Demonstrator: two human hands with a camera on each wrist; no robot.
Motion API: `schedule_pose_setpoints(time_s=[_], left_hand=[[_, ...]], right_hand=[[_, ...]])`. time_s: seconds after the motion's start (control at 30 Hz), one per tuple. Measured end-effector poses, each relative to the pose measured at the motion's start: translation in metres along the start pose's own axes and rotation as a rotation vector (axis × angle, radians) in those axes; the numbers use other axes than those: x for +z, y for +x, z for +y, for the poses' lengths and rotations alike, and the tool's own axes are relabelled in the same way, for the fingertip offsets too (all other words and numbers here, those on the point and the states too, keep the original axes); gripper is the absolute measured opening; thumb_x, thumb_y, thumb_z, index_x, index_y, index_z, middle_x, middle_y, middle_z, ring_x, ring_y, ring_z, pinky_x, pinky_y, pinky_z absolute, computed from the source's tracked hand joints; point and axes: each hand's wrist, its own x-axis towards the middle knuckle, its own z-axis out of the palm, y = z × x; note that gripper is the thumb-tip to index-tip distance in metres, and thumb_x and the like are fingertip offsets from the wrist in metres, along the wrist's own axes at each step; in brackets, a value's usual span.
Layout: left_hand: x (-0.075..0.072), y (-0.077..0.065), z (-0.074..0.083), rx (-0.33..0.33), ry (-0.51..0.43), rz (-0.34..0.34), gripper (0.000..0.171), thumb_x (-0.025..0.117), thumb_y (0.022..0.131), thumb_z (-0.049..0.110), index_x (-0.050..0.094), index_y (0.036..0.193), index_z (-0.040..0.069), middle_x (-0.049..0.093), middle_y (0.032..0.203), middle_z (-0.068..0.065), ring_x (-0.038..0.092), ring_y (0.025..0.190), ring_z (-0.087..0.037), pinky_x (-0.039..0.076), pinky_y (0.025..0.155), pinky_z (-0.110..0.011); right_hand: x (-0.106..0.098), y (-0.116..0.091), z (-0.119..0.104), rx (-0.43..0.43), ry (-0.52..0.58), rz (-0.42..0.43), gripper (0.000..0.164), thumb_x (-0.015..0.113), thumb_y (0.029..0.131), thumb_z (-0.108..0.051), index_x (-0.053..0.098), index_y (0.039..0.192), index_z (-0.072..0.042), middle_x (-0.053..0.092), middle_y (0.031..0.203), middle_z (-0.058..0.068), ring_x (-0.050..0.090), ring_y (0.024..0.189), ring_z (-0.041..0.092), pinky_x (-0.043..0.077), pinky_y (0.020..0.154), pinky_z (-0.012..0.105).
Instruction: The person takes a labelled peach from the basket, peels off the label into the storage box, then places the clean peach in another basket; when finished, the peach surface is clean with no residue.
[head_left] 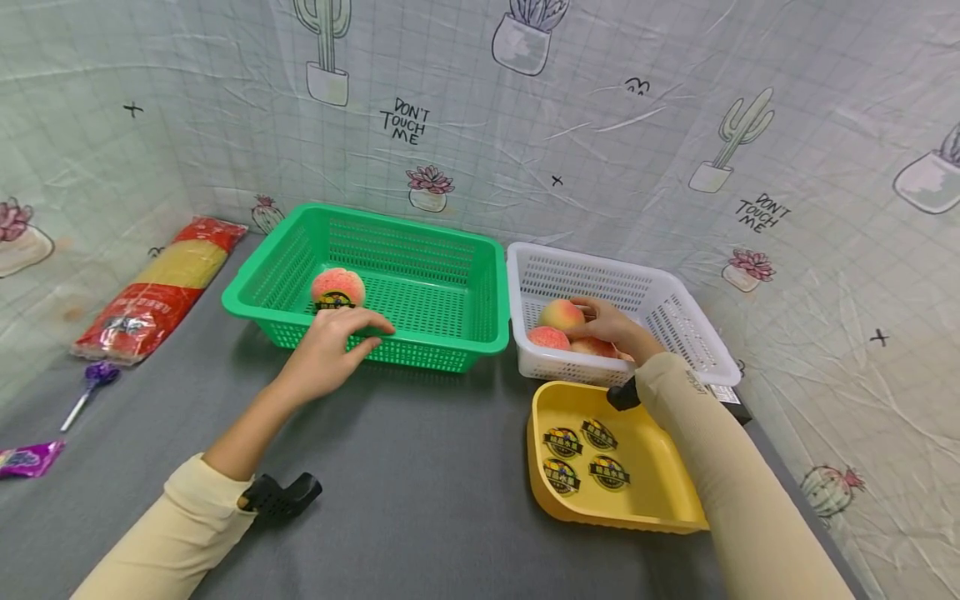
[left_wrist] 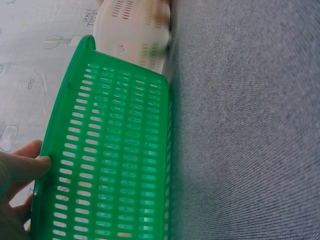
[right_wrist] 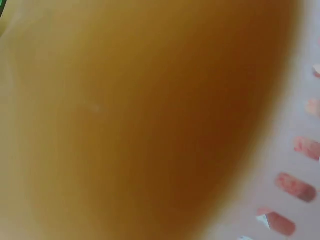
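Note:
In the head view my right hand [head_left: 609, 325] reaches into the white basket [head_left: 693, 325], thumb and fingers curled round the side of a yellow-red peach [head_left: 561, 315]. Pinker peaches, one of them a pink peach [head_left: 549, 337], lie close beside it. My left hand [head_left: 330, 354] is at the front rim of the green basket [head_left: 420, 342], fingers loosely extended and thumb apart from them. The left wrist view has the thumb [left_wrist: 37, 165] right at that rim. Behind this hand, inside the basket, sits a peach [head_left: 341, 283] with a black-and-gold label [head_left: 333, 301].
A yellow tray [head_left: 652, 475] with several round labels [head_left: 609, 472] stands before the white basket, under my right forearm. At left lie a red-and-yellow bag [head_left: 161, 292], a lollipop [head_left: 93, 382] and a purple packet [head_left: 32, 459]. A patterned sheet [head_left: 465, 125] hangs behind.

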Motion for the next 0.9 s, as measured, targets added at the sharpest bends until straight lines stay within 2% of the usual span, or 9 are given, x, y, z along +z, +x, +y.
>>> schedule_pose_setpoints(time_s=[0.13, 0.27, 0.47, 0.63, 0.73, 0.77, 0.9], left_hand=[[0.0, 0.001, 0.0, 0.011, -0.013, -0.001, 0.026, 0.072, 0.076, -0.011, 0.069, 0.098, 0.003, 0.069, 0.098, -0.007, 0.061, 0.098, -0.026, 0.045, 0.084, -0.044], [-0.002, 0.002, -0.001, -0.006, -0.027, -0.021, 0.025, 0.071, 0.078, -0.011, 0.069, 0.1, 0.002, 0.069, 0.1, -0.007, 0.061, 0.099, -0.026, 0.048, 0.082, -0.043], [-0.018, 0.001, -0.001, -0.125, -0.038, -0.025, 0.021, 0.067, 0.086, -0.001, 0.068, 0.107, 0.004, 0.067, 0.105, -0.009, 0.06, 0.1, -0.028, 0.047, 0.079, -0.046], [-0.043, -0.002, -0.007, -0.213, -0.004, 0.079, 0.016, 0.064, 0.09, 0.004, 0.068, 0.106, 0.002, 0.065, 0.104, -0.015, 0.055, 0.101, -0.033, 0.042, 0.078, -0.049], [-0.059, -0.004, -0.012, -0.276, 0.031, 0.162, 0.016, 0.062, 0.091, 0.006, 0.068, 0.105, 0.0, 0.063, 0.108, -0.02, 0.05, 0.108, -0.038, 0.038, 0.081, -0.053], [-0.063, -0.005, -0.014, -0.308, 0.051, 0.182, 0.017, 0.061, 0.092, 0.007, 0.068, 0.106, 0.0, 0.062, 0.11, -0.021, 0.049, 0.11, -0.04, 0.037, 0.079, -0.053], [-0.078, -0.011, -0.026, -0.404, 0.1, 0.225, 0.019, 0.057, 0.093, 0.007, 0.067, 0.106, -0.001, 0.058, 0.116, -0.027, 0.043, 0.116, -0.047, 0.034, 0.081, -0.058]], right_hand=[[-0.004, -0.006, -0.008, -0.005, -0.03, 0.025, 0.077, 0.064, 0.092, -0.019, 0.017, 0.15, -0.001, 0.021, 0.15, 0.025, 0.023, 0.136, 0.039, 0.022, 0.108, 0.051], [-0.009, -0.014, -0.029, -0.028, -0.094, 0.1, 0.073, 0.061, 0.093, -0.021, 0.02, 0.148, 0.002, 0.021, 0.151, 0.024, 0.02, 0.138, 0.037, 0.022, 0.108, 0.05], [-0.006, -0.028, -0.069, -0.098, -0.158, 0.238, 0.065, 0.064, 0.092, -0.023, 0.032, 0.144, 0.0, 0.031, 0.147, 0.02, 0.028, 0.135, 0.034, 0.028, 0.107, 0.048], [0.017, -0.036, -0.103, -0.215, -0.178, 0.287, 0.059, 0.064, 0.092, -0.025, 0.039, 0.141, -0.004, 0.038, 0.144, 0.015, 0.036, 0.131, 0.032, 0.034, 0.103, 0.044], [0.035, -0.038, -0.124, -0.304, -0.135, 0.27, 0.057, 0.065, 0.092, -0.022, 0.04, 0.14, -0.005, 0.039, 0.143, 0.012, 0.036, 0.132, 0.028, 0.034, 0.104, 0.039], [0.042, -0.037, -0.13, -0.332, -0.12, 0.262, 0.057, 0.065, 0.091, -0.021, 0.04, 0.14, -0.005, 0.039, 0.143, 0.012, 0.036, 0.132, 0.027, 0.034, 0.104, 0.038], [0.068, -0.032, -0.154, -0.408, -0.088, 0.233, 0.057, 0.068, 0.09, -0.02, 0.042, 0.139, -0.008, 0.039, 0.144, 0.008, 0.037, 0.131, 0.022, 0.035, 0.103, 0.032]])
